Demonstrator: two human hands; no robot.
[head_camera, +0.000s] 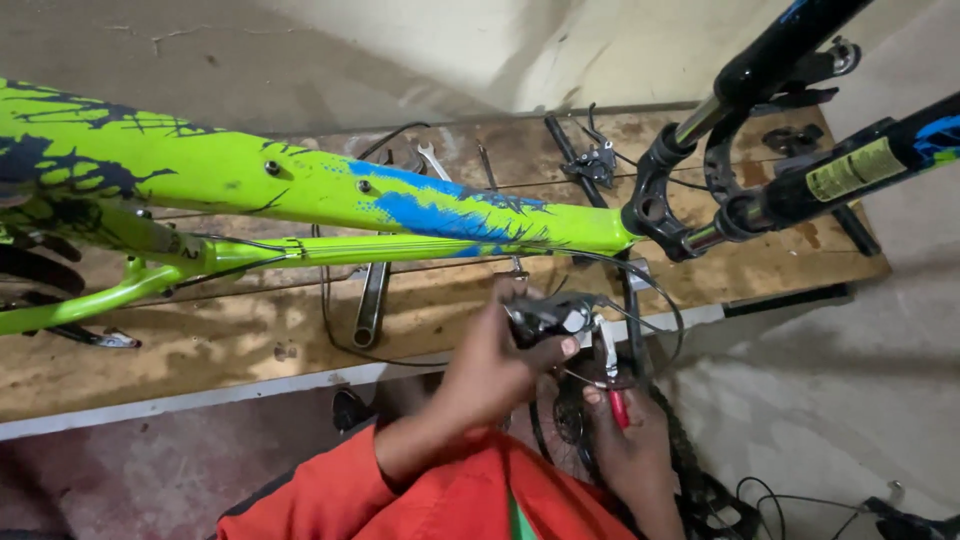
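Two hands work at a small metal brake part (548, 315) just below the green bike frame (300, 185): the left hand (490, 365) is clamped around it, the right hand (625, 440) grips red-handled pliers (612, 385). Beneath lies a worn wooden board (200, 345) with wrenches (372, 300), on a stained concrete floor (800, 400) beside a pale wall (500, 40).

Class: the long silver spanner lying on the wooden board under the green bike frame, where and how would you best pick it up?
Probably grip the silver spanner by the bare lower shank, above its ring end, coming from the near board edge. Its upper end lies under the green frame, and cables run alongside, so the near side looks most open.
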